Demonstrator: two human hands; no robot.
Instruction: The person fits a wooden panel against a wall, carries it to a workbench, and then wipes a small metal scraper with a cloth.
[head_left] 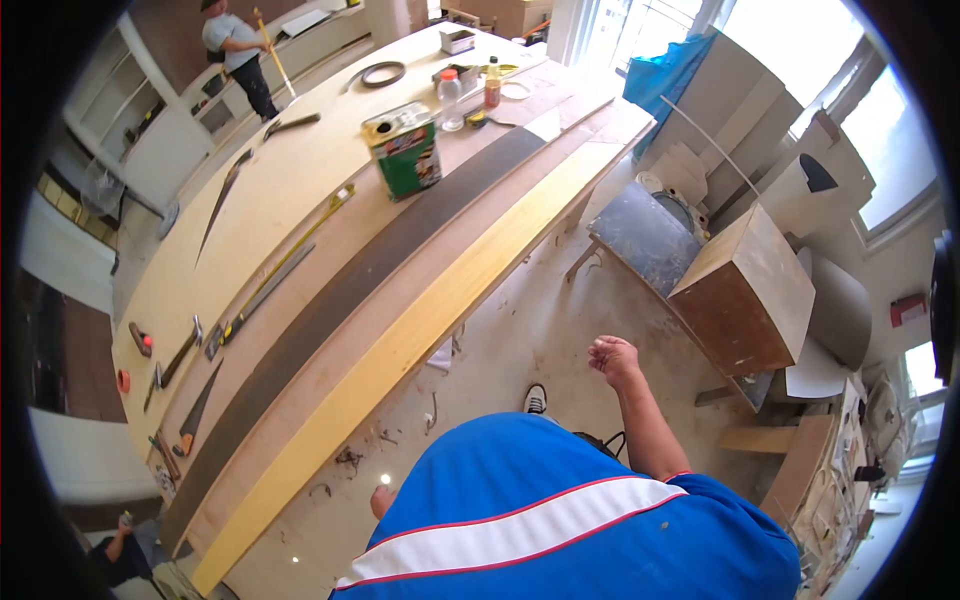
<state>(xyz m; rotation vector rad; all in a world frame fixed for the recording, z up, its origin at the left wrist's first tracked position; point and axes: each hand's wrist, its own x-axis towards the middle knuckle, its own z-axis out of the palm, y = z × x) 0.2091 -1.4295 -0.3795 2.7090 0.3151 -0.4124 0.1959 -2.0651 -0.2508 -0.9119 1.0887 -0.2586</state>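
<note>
My right hand (pixel 613 361) hangs over the floor to the right of the workbench, its fingers curled in a loose fist with nothing visible in them. Only a bit of my left hand (pixel 382 500) shows beside my blue shirt, its fingers mostly hidden. Nearest to it is a long yellowish wood strip (pixel 400 352) along the bench edge. A dark strip (pixel 350 270) lies parallel to it on the bench. Beyond stands a green metal can (pixel 405 160). A hand saw (pixel 198 412), a hammer (pixel 182 345) and a tape measure (pixel 213 345) lie at the left.
A clear jar (pixel 450 105), a small bottle (pixel 492 85) and a tape roll (pixel 383 73) stand or lie farther back. At right, a wooden box (pixel 745 295) sits by a grey panel (pixel 650 235). Shavings litter the floor. Another person (pixel 240 55) holds a pole at upper left.
</note>
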